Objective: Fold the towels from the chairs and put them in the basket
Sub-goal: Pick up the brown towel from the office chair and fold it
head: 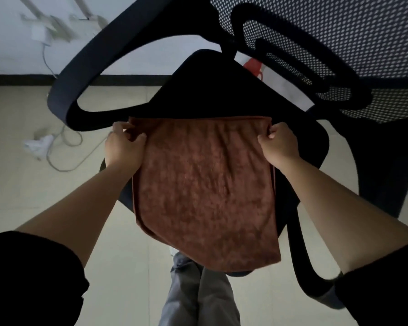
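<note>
- Risk, as a judgement: the towel [205, 191] hung doubled, so one layer could slip from a pinch and the fold could go crooked; the loose bottom edge could also snag the chair [222, 90] seat's front edge.
- Left hand [124, 149] fingers pinched the top left corner; right hand [279, 144] fingers pinched the top right.
- Towel was rust-brown, mottled, top edge taut, held in the air above the seat.
- No basket in view.
</note>
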Demonstrator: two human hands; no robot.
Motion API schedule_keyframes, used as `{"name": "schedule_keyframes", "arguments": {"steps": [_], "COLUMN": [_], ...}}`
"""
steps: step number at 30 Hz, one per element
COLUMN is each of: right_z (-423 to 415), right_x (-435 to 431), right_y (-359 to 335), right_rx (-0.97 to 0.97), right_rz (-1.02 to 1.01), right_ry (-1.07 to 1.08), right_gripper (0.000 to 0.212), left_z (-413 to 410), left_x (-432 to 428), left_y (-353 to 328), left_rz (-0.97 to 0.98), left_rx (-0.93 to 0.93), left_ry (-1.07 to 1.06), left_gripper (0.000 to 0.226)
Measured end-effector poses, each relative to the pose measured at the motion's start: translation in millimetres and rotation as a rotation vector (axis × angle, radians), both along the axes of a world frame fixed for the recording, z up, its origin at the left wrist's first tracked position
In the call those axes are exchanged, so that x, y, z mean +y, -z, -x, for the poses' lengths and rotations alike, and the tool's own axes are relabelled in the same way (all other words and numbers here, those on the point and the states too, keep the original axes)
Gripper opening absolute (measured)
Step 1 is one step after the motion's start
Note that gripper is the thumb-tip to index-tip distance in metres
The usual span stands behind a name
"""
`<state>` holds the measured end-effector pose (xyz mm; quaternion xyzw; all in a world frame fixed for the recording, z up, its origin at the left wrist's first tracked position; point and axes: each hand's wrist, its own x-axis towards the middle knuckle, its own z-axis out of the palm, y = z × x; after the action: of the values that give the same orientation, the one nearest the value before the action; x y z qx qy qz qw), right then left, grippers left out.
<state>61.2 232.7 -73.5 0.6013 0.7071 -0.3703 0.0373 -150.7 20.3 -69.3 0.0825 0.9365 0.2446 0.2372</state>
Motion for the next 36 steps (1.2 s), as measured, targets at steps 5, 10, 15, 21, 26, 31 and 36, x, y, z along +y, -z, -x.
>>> {"name": "schedule_keyframes", "arguments": {"steps": [5,10,15,21,26,31,36], "right_z": [7.2,9.3,6.6,-0.4,6.3,9.7,7.6], "right_x": [11.3,10.3,15.3,21.5,25.5,30.5,37.2], "right_y": [11.2,9.9,2.0,-5.6,2.9,17.9,24.9], "right_rx": [0.13,0.157,0.152,0.162,0.168,0.163,0.152], "right_rz": [0.076,0.077,0.03,0.026,-0.075,-0.024,-0.03], "right_ry": [0.265,0.19,0.197,0.211,0.204,0.217,0.219], "right_gripper": [0.042,0.011,0.023,0.021,0.021,0.02,0.027], "left_z": [-1.6,-0.2,-10.3,-17.0,0.3,21.9,12.8], "left_x": [10.7,12.0,10.2,-0.8,8.4,12.8,15.2], "left_y": [3.0,-0.6,-14.0,-21.2,-11.4,14.1,20.0], "left_rz": [-0.206,-0.165,-0.25,-0.301,-0.343,-0.299,-0.235], "left_rx": [-0.021,0.02,0.056,0.022,-0.123,-0.122,-0.051], "left_ry": [-0.31,-0.296,-0.314,-0.376,-0.401,-0.42,-0.408], "left_gripper": [0.041,0.027,0.016,0.017,0.014,0.017,0.018]}}
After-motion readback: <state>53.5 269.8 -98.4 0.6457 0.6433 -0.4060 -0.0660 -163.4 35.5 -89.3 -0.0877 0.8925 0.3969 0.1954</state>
